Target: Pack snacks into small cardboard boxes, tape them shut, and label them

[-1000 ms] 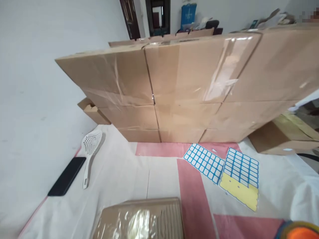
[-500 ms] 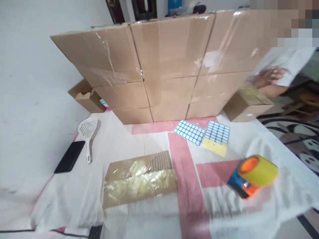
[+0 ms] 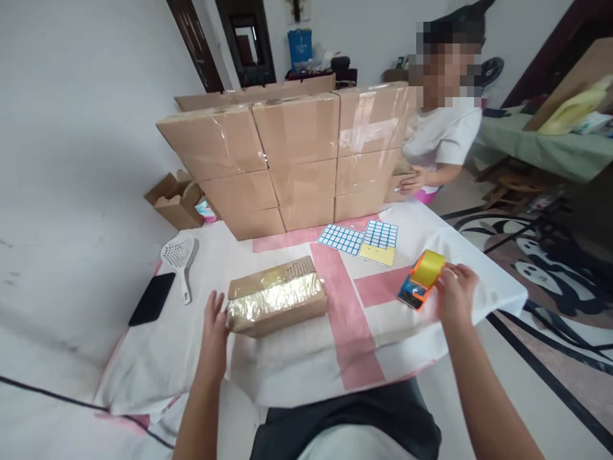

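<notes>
A small cardboard box (image 3: 275,319) lies on the cloth in front of me, with shiny clear tape over its top. At its left end is my left hand (image 3: 215,319), fingers stretched up along the side and nothing gripped. To the right, my right hand (image 3: 457,294) is closed at the near side of a tape dispenser (image 3: 416,291) with a yellow roll and a blue and orange body. Its fingertips are partly hidden. Beyond the box lie two sheets of blue-edged labels, a white one (image 3: 341,238) and one with a yellow strip (image 3: 378,254).
Stacked cardboard boxes (image 3: 301,166) form a wall across the back of the table. A white slotted spoon (image 3: 179,255) and a black phone-like slab (image 3: 152,298) lie left. An open carton (image 3: 179,204) stands behind. Another person (image 3: 435,140) holds a box at the far right.
Both my hands have come into view, the left at the box and the right at the tape dispenser. The view has tilted up, showing more of the room and the other person.
</notes>
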Motion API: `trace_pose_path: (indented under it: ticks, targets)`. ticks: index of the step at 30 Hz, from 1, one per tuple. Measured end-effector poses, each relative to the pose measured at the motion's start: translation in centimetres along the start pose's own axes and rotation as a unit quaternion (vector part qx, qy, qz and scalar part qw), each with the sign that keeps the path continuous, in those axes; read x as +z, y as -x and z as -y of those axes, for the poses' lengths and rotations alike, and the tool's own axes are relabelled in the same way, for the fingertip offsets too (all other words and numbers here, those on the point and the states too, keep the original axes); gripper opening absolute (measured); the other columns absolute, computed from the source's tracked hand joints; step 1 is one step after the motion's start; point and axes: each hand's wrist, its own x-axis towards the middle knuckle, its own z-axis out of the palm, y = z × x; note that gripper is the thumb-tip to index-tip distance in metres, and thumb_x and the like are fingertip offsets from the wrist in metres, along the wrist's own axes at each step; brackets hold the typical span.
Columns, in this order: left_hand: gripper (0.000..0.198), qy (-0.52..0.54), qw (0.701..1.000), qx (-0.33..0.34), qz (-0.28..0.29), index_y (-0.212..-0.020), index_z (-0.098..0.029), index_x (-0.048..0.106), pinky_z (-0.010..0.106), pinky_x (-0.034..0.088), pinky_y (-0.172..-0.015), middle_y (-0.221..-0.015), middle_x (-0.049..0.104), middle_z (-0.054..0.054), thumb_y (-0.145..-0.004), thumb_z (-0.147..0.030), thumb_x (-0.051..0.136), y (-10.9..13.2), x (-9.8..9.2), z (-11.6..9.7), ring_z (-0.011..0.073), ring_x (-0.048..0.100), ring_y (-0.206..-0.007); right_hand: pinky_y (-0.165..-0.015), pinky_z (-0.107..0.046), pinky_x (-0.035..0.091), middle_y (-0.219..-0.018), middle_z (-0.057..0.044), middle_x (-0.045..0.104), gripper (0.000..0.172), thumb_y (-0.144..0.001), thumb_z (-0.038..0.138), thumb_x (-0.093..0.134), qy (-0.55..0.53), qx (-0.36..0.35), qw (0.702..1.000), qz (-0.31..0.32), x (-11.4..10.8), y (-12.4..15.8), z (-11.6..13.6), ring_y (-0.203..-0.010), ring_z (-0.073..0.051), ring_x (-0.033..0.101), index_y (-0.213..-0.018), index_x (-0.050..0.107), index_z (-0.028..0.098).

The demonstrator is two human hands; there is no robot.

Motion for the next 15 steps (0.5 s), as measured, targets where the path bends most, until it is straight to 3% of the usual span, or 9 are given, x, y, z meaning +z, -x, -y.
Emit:
trace_pose_path:
  ticks: [3,5,8,10,12,13,15]
  targets:
    - [0.074,0.107,0.989,-0.070,0.079,-0.154,-0.033,0.036,0.045,0.042,-0.114,-0.152,0.051,0.007,-0.087,-0.050,0.062,-1.6,4.1,-0.2,0.0297,0.052,-0.136,-0.063,-0.027,0.054,-0.099,0.001,0.056,0.057,-0.067,0.047,0.080,0.110,0.011,0.994,0.013,1.7,1.0,-1.5,-0.078,-0.015,0.061,-0.106,0.046,0.024]
    - [0.068,0.104,0.989,-0.041,0.094,-0.149,-0.029,0.044,0.044,0.045,-0.110,-0.143,0.059,0.008,-0.086,-0.046,0.063,-1.8,6.2,-0.2,0.0293,0.058,-0.129,-0.061,-0.028,0.053,-0.097,-0.001,0.060,0.054,-0.071,0.051,0.079,0.168,-0.009,0.982,0.083,1.6,1.5,-1.9,-0.080,-0.018,0.063,-0.108,0.050,0.023]
    - [0.058,0.067,0.996,0.036,0.044,-0.141,-0.023,0.053,0.043,0.047,-0.106,-0.138,0.060,0.011,-0.087,-0.042,0.062,-1.1,8.2,-0.5,0.0292,0.060,-0.125,-0.065,-0.031,0.056,-0.099,-0.005,0.067,0.053,-0.075,0.056,0.077,0.141,-0.025,0.976,0.162,0.8,2.3,-1.4,-0.087,-0.022,0.067,-0.108,0.054,0.022]
    - [0.050,0.051,0.991,0.120,-0.015,-0.136,-0.023,0.053,0.042,0.046,-0.107,-0.135,0.060,0.010,-0.088,-0.038,0.060,0.6,9.1,-1.0,0.0263,0.058,-0.124,-0.068,-0.033,0.057,-0.096,-0.006,0.070,0.051,-0.075,0.057,0.078,0.099,-0.026,0.980,0.169,0.4,3.5,-0.3,-0.084,-0.022,0.069,-0.104,0.055,0.022]
    - [0.034,0.034,0.964,0.261,-0.037,-0.124,-0.024,0.058,0.040,0.048,-0.101,-0.118,0.066,0.006,-0.090,-0.033,0.059,3.6,10.3,-1.6,0.0225,0.062,-0.111,-0.068,-0.034,0.058,-0.090,-0.005,0.071,0.048,-0.078,0.057,0.076,0.057,-0.014,0.980,0.188,0.3,5.5,1.0,-0.078,-0.022,0.071,-0.102,0.056,0.021]
    - [0.024,0.017,0.939,0.344,-0.022,-0.114,-0.024,0.061,0.040,0.050,-0.095,-0.105,0.067,0.005,-0.091,-0.030,0.059,5.5,11.2,-1.9,0.0214,0.064,-0.101,-0.067,-0.035,0.059,-0.088,-0.005,0.072,0.047,-0.080,0.059,0.073,0.035,0.000,0.978,0.205,0.3,6.9,1.8,-0.074,-0.022,0.071,-0.103,0.058,0.021]
    - [0.010,-0.026,0.914,0.397,0.080,-0.098,-0.024,0.066,0.037,0.052,-0.086,-0.091,0.067,0.003,-0.090,-0.027,0.060,9.3,13.3,-2.8,0.0203,0.065,-0.089,-0.062,-0.035,0.059,-0.082,-0.004,0.073,0.047,-0.083,0.063,0.069,0.001,0.027,0.970,0.243,0.7,9.9,3.3,-0.067,-0.022,0.071,-0.103,0.060,0.022]
